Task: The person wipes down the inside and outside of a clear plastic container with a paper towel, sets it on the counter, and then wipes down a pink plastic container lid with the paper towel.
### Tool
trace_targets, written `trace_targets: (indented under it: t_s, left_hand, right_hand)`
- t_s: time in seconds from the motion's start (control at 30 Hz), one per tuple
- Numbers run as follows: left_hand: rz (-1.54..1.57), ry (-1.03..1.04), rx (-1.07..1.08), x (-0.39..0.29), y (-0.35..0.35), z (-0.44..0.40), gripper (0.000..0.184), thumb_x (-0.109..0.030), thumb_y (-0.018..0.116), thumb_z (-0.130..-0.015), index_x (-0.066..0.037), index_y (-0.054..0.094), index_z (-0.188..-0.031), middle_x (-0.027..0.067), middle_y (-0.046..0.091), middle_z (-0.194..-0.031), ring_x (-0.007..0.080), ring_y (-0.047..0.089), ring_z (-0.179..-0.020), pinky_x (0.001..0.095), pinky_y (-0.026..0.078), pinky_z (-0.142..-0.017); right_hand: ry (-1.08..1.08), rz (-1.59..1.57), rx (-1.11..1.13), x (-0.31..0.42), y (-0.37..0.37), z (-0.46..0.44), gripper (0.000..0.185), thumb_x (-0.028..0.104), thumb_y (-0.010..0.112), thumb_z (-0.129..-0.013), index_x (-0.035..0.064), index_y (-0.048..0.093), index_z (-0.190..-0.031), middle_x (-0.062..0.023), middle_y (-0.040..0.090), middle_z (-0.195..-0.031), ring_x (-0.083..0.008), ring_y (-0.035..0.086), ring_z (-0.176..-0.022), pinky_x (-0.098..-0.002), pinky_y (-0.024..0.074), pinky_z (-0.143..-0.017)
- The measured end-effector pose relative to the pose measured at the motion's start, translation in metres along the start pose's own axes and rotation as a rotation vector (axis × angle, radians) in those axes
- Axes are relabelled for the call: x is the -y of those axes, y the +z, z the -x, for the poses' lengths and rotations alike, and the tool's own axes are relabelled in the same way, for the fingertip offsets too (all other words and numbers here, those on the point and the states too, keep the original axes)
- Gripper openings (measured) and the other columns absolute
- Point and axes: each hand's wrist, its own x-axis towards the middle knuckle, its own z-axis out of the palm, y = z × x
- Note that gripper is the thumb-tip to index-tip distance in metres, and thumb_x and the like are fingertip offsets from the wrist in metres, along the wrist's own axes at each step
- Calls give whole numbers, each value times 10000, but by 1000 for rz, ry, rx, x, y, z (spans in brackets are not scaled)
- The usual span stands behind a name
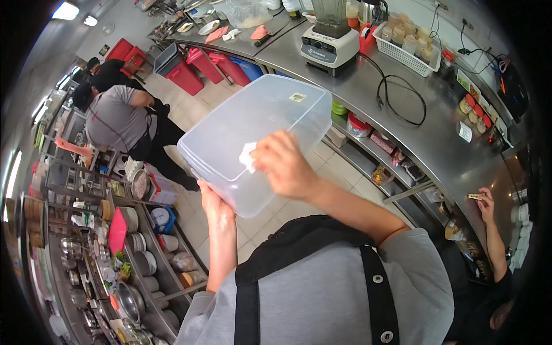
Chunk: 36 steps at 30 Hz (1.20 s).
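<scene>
A large translucent plastic storage box is held up in front of me, tilted, above the floor. At its near lower corner my left hand grips the edge, the fingers partly hidden behind the plastic. My right hand is closed on a crumpled white tissue and presses it against the box's side. A small label is stuck on the box near its far right corner.
A blender, its cord and a basket of bottles stand on the steel counter. Shelves of bowls line the left. Co-workers stand at left; another person's hand shows at right. Red bins are ahead.
</scene>
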Motion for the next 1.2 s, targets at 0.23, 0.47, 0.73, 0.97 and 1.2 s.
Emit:
trace_targets:
  t_s: [0.23, 0.47, 0.73, 0.97, 1.2]
  left_hand:
    - [17, 26, -86, -15, 15, 16, 569, -463, 223, -1062, -60, 443, -1397, 98, 513, -1409, 280, 516, -1258, 450, 440, -1058]
    - [-5, 66, -65, -16, 26, 23, 576, -468, 224, -1061, -60, 434, -1408, 98, 489, -1431, 276, 487, -1288, 428, 409, -1088]
    - [10, 88, -103, -23, 18, 20, 578, -476, 231, -1059, -61, 425, -1411, 94, 499, -1421, 271, 495, -1277, 434, 437, -1060]
    - [-15, 56, -116, -27, 17, 13, 584, -486, 223, -1056, -72, 425, -1415, 93, 507, -1411, 271, 503, -1270, 442, 437, -1061]
    - [-7, 99, -153, -16, 23, 15, 595, -487, 207, -1056, -69, 413, -1426, 96, 488, -1432, 277, 483, -1292, 447, 412, -1082]
  right_hand:
    - [101, 222, -16, -51, -28, 3, 177, 25, 615, -763, 91, 638, -926, -59, 577, -952, -267, 522, -954, -396, 365, -812]
    - [-5, -93, 35, 17, 3, -7, 173, 8, 612, -765, 89, 646, -914, -60, 579, -943, -277, 519, -920, -398, 360, -797]
    - [33, 54, -8, -33, -4, -5, 174, 18, 591, -759, 107, 630, -903, -52, 580, -958, -272, 532, -953, -410, 361, -807]
    - [15, 102, -16, -32, -7, -12, 175, 19, 613, -750, 104, 635, -901, -43, 591, -957, -258, 537, -951, -396, 364, -833]
    - [8, -79, 42, 7, 15, -16, 99, 48, 625, -817, 57, 658, -910, -51, 593, -902, -251, 542, -907, -378, 384, -826]
